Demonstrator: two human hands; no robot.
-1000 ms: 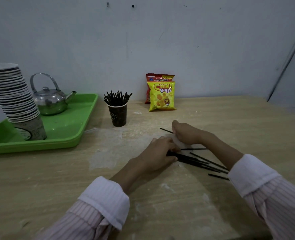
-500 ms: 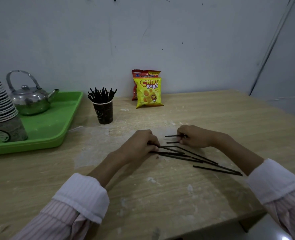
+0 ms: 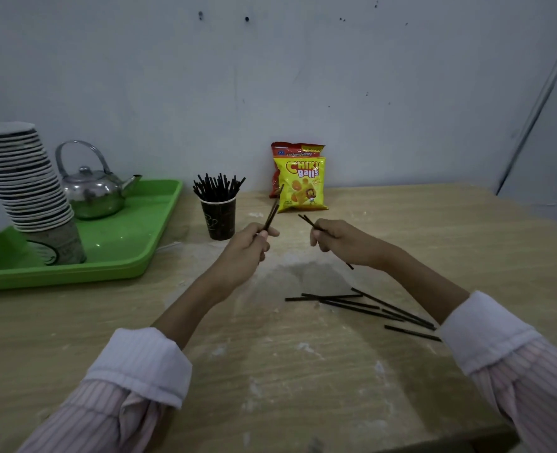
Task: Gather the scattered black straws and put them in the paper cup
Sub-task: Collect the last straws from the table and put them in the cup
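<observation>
We take the paper cup [image 3: 219, 219] as our landmark: it stands upright on the bench [image 3: 303, 371], already bristling with black straws. Just right of the cup, our left hand [image 3: 249, 241] is raised off the bench and pinches a couple of straws [image 3: 272, 214] that angle up and away. Farther right of the cup, our right hand [image 3: 334, 240] is clenched around another small bunch [image 3: 308, 221], tips pointing back toward the cup. Nearer us and to the cup's right, loose straws [image 3: 362, 305] lie scattered flat on the bench. Left of the cup sits a green tray [image 3: 133, 256]; behind it to the right, a yellow snack bag [image 3: 301, 186].
</observation>
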